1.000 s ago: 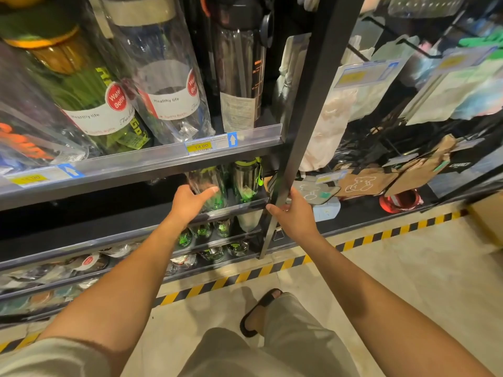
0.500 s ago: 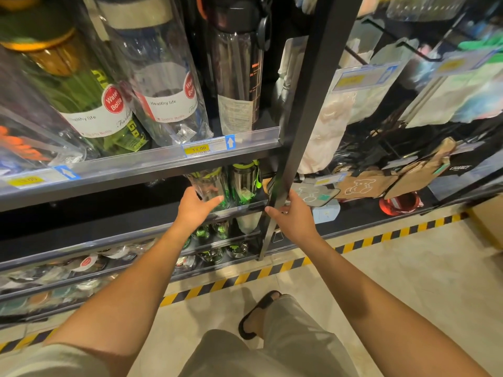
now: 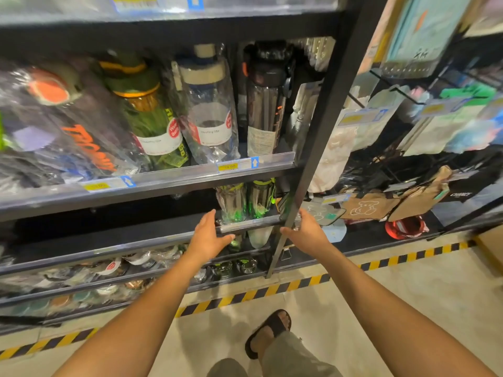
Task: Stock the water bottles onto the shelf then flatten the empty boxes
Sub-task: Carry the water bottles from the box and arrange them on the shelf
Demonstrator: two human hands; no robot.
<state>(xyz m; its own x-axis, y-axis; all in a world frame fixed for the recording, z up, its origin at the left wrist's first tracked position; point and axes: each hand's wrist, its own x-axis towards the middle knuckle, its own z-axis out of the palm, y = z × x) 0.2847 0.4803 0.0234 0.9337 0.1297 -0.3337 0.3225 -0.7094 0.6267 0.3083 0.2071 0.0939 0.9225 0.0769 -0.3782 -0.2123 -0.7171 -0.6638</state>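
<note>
A stocked store shelf stood over tiled floor. Green-capped water bottles sat just beyond the released left grip; the right grip met the black upright, its hold on it unclear.

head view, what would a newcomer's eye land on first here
Two hands reach in from below: the left hand open by the rail, the right hand at the black post. Above, wrapped bottles crowd together, the green bottle loudest.
</note>
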